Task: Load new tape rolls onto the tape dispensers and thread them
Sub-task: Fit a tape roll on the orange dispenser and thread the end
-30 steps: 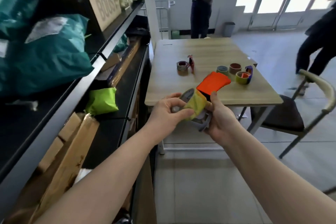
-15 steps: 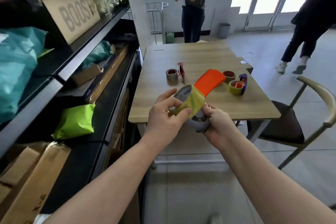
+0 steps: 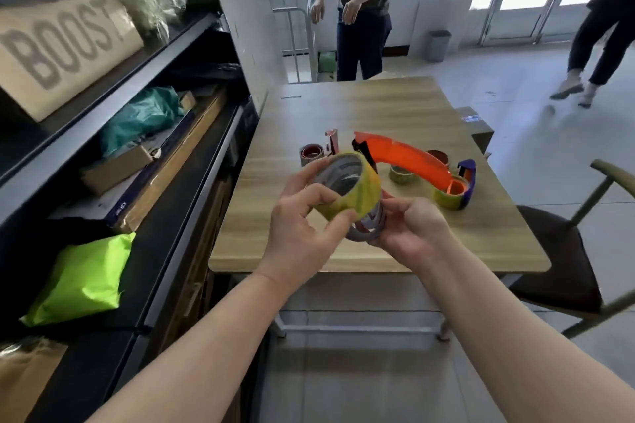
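Note:
My left hand (image 3: 302, 216) grips a yellow tape roll (image 3: 354, 192) by its rim, in front of the table's near edge. My right hand (image 3: 409, 227) holds the orange tape dispenser (image 3: 405, 158) from below, at its grey hub under the roll. The roll sits over the hub, tilted toward me; how far it is seated I cannot tell. On the wooden table (image 3: 378, 106) behind stand a purple dispenser with a yellow roll (image 3: 453, 192), a red dispenser (image 3: 331, 141) beside a grey roll (image 3: 311, 154), an olive roll (image 3: 402, 175) and a brown roll (image 3: 438, 156).
A black shelving unit (image 3: 192, 148) with boxes and green bags runs along the left. A chair (image 3: 567, 251) stands at the table's right. One person stands past the table's far end (image 3: 360, 10); another walks at the far right (image 3: 598, 31).
I have come closer to the table. The roll and dispenser have risen and turned, so the roll's open core now faces me and the orange handle points right.

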Motion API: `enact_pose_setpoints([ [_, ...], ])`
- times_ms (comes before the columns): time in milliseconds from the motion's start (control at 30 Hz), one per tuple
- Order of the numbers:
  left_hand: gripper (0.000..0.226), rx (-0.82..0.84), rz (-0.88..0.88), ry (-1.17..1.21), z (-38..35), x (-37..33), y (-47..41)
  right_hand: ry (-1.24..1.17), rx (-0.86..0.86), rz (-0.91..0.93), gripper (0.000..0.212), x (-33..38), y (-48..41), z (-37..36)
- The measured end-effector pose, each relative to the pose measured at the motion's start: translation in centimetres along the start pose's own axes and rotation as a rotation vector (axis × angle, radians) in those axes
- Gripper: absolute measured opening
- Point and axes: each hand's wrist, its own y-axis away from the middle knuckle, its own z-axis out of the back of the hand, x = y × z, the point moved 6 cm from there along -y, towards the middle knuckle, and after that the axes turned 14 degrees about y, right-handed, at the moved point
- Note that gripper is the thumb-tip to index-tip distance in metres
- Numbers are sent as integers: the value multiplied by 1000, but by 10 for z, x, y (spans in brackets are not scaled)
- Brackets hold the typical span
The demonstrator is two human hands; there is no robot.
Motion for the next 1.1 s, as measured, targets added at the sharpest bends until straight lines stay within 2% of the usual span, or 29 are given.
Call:
enact_pose_setpoints([
  [100,11,111,-161,-175,3,9,-21,-23,-37,27,39,8,-22,-4],
  [200,12,219,-241,-254,6,26,-43,-25,-40,47,36,12,-42,-10],
  [333,14,254,-272,-288,19,48,-80,42,107,153,57,18,-63,-35],
  [400,16,312,-286,-308,26,56,-97,110,88,237,45,24,-77,-44],
  [467,27,295,-152,-166,39,67,-115,138,39,299,38,31,-89,-52],
  [567,49,96,326,248,60,95,-144,165,29,346,32,36,-104,-63],
  [633,53,147,697,376,61,123,-151,154,55,357,29,35,-110,-70],
  [700,51,270,885,497,57,133,-149,146,65,365,28,35,-113,-75],
  [767,39,292,902,542,56,138,-152,146,51,372,26,37,-118,-76],
  [900,28,218,853,534,57,149,-162,106,-2,362,19,39,-127,-71],
  [1000,24,178,829,589,59,155,-165,123,62,393,17,45,-127,-77],
  [1100,25,200,824,648,64,157,-167,223,150,379,25,50,-126,-81],
])
